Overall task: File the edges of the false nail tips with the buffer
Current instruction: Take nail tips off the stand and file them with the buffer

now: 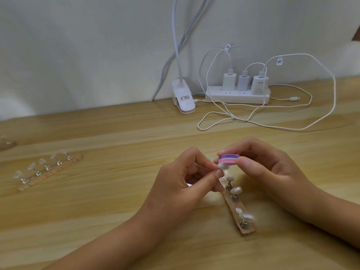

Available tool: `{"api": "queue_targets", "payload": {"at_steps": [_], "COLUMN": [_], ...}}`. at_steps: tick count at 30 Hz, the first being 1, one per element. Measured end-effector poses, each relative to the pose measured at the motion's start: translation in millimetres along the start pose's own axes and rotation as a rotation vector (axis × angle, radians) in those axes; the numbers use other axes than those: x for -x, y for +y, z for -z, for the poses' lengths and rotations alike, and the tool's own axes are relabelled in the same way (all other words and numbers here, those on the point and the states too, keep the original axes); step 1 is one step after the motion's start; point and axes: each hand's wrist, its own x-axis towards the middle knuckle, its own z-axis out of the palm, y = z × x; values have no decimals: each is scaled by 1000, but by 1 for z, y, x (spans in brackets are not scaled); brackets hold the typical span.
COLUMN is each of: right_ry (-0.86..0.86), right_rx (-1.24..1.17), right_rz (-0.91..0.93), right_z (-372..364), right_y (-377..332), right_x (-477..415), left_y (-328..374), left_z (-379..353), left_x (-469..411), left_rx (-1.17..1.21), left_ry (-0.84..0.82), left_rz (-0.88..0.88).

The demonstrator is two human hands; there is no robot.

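- Above the tabletop (116,201), the right hand (272,166) pinches the buffer (228,160), pressed on a nail tip (222,167).
- Left hand (181,172) pinches that tip.
- Hard rubbing could pop the tip loose or scrape a finger.

Single head view, wide-angle, facing forward-down, close above table (81,221).

The small white false nail tip (222,167) is largely hidden between the fingertips (218,174) of the left hand (181,182) and the pink-and-purple layered foam buffer (228,160). The tan holder strip (247,231) runs behind that hand at its far end, its nearest pearly tip (247,217) is blurred, and a clear nail stand (5,142) is cut by the left edge.
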Motion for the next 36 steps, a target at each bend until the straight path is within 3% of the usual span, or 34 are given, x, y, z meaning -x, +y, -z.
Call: {"api": "queue_targets", "payload": {"at_steps": [26, 36], "right_ry": [34, 20], "right_rx": [-6, 6], "right_rz": [67, 0], "right_z": [-1, -1], "right_y": [-3, -2], "right_x": [1, 0], "left_y": [0, 1], "left_z": [1, 0], "left_x": [0, 1], "left_rx": [-14, -18], "left_ry": [9, 11], "left_rz": [-17, -27]}}
